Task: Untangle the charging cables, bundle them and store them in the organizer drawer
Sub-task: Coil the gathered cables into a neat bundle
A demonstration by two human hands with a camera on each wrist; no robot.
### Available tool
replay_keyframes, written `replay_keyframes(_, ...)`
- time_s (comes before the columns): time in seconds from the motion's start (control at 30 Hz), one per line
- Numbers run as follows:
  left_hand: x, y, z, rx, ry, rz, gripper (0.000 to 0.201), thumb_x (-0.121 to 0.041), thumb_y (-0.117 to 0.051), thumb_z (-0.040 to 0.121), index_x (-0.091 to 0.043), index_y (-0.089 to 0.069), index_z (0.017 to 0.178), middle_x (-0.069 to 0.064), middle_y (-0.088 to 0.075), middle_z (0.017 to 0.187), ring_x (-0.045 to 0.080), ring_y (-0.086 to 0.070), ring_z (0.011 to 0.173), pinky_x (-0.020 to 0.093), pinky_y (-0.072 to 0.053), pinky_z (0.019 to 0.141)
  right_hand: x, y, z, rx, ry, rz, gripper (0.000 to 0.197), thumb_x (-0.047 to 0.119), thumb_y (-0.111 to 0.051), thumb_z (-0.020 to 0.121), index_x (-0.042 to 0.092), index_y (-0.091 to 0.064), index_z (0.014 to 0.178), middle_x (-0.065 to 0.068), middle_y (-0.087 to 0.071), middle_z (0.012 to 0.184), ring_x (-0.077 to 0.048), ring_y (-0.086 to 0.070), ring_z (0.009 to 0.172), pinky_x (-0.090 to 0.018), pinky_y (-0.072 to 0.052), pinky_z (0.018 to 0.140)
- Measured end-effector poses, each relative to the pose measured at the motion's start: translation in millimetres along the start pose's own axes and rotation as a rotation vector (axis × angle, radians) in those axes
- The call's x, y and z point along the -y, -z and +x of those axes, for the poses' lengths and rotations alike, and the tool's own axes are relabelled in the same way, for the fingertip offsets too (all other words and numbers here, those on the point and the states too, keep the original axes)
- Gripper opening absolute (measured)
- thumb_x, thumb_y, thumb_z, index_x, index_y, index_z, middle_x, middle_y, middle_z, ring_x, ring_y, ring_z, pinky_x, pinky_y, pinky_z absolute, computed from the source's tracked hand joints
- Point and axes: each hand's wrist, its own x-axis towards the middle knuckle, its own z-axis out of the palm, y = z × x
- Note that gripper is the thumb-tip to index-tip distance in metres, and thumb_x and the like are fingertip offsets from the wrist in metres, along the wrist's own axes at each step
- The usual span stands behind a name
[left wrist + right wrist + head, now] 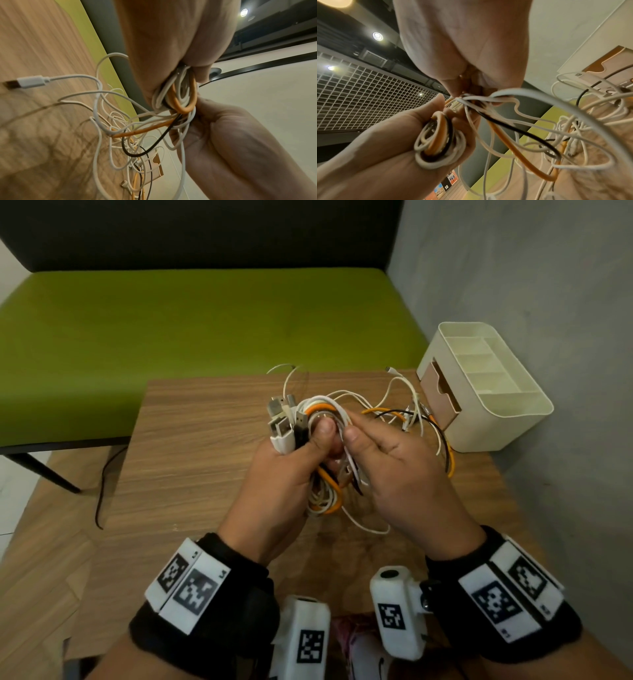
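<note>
My left hand (301, 453) grips a coiled bundle of white, orange and black charging cables (322, 412), held above the wooden table (191, 460), with several USB plugs (284, 419) sticking out at its far left. The same coil (436, 142) fills the left fist in the right wrist view. My right hand (380, 446) pinches the strands where they leave the coil. Loose tangled cable (411, 412) trails right toward the cream organizer (513, 419), whose brown drawer (442, 395) stands slightly pulled out. From the left wrist, a white USB plug (30, 82) lies on the table.
A green bench (205, 326) with a dark backrest stands behind the table. A grey wall (548, 285) runs along the right. A thin black cord (102, 484) hangs off the table's left edge. Wrist cameras (397, 611) sit near the front edge.
</note>
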Motion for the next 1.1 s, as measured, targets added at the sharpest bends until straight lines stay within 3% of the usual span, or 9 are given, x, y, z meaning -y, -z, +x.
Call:
replay_keyframes(0.13,0,1,2,0.000,-0.022,-0.006,0.015,-0.029,-0.067,0.085,-0.017,-0.073,0.092,0.005,-0.073,0.088,0.019,-0.070,0.085,0.037,-0.057,0.075,0,-4,-2,-0.023,0.022,0.070,0.030,0.019,-0.055,0.100,0.022,-0.066,0.129,0.014,-0.070,0.118,0.004,-0.063,0.110,-0.018,-0.048,0.096)
replay_keyframes(0.27,0,2,3,-0.015,-0.007,-0.022,0.025,-0.026,-0.062,0.087,-0.011,-0.069,0.105,0.025,-0.067,0.112,0.043,-0.060,0.114,0.065,-0.043,0.100,-6,-6,0,-0.079,0.060,0.012,0.025,0.024,-0.057,0.098,0.023,-0.071,0.119,0.005,-0.059,0.108,-0.004,-0.059,0.102,-0.019,-0.047,0.087)
replay_keyframes(0.43,5,-1,-1,0.062,0.043,-0.036,0.017,-0.022,-0.060,0.085,-0.018,-0.075,0.094,0.013,-0.073,0.103,0.030,-0.068,0.103,0.049,-0.051,0.095,-9,-8,0,-0.122,0.024,-0.121,0.038,0.051,-0.052,0.090,0.029,-0.073,0.112,0.018,-0.049,0.120,-0.020,-0.051,0.118,-0.038,-0.048,0.098)
replay_keyframes(0.53,4,-2,-3,0.098,0.046,-0.027,0.018,-0.021,-0.060,0.085,-0.020,-0.076,0.093,0.012,-0.074,0.104,0.029,-0.068,0.104,0.046,-0.052,0.094,-5,-6,-2,-0.078,-0.008,-0.187,0.035,0.050,-0.050,0.092,0.035,-0.070,0.116,0.022,-0.037,0.144,-0.014,-0.039,0.130,-0.024,-0.037,0.107)
replay_keyframes(0.63,-1,-1,-1,0.103,0.015,-0.031,0.020,-0.021,-0.060,0.086,-0.017,-0.073,0.100,0.011,-0.073,0.105,0.029,-0.068,0.104,0.045,-0.053,0.092,2,-4,-1,0.041,0.003,0.119,0.029,0.038,-0.054,0.097,0.042,-0.059,0.125,0.022,-0.029,0.154,0.003,-0.037,0.136,-0.016,-0.036,0.107)
replay_keyframes(0.77,-7,2,3,0.061,-0.025,-0.105,0.022,-0.024,-0.058,0.088,-0.008,-0.065,0.101,0.007,-0.063,0.073,0.025,-0.063,0.075,0.041,-0.051,0.072,2,8,0,0.319,-0.050,0.552,0.099,-0.003,-0.052,0.076,0.055,-0.011,0.144,0.018,-0.038,0.150,-0.003,-0.046,0.133,-0.018,-0.050,0.085)
replay_keyframes(0.87,-13,3,2,0.083,-0.021,-0.200,0.020,-0.021,-0.056,0.089,-0.006,-0.060,0.100,0.003,-0.055,0.064,0.020,-0.060,0.065,0.033,-0.052,0.065,-6,8,-5,0.474,-0.048,0.212,0.115,0.003,-0.072,0.075,0.054,-0.002,0.151,0.013,-0.047,0.142,-0.001,-0.047,0.132,-0.037,-0.046,0.106)
replay_keyframes(0.97,-17,4,0,0.109,0.009,-0.302,0.019,-0.020,-0.056,0.089,-0.006,-0.059,0.101,0.001,-0.050,0.061,0.015,-0.055,0.059,0.029,-0.048,0.061,-7,3,-6,0.399,-0.023,-0.138,0.075,0.034,-0.075,0.072,0.057,-0.039,0.135,0.022,-0.060,0.126,-0.002,-0.052,0.126,-0.050,-0.033,0.113)
replay_keyframes(1.1,-23,7,0,0.142,0.026,-0.424,0.019,-0.022,-0.056,0.088,-0.007,-0.057,0.099,-0.002,-0.046,0.058,0.011,-0.051,0.052,0.026,-0.050,0.061,-14,2,5,0.139,0.022,-0.505,0.036,0.055,-0.056,0.066,0.048,-0.058,0.102,0.022,-0.056,0.090,-0.002,-0.047,0.102,-0.041,-0.032,0.101)
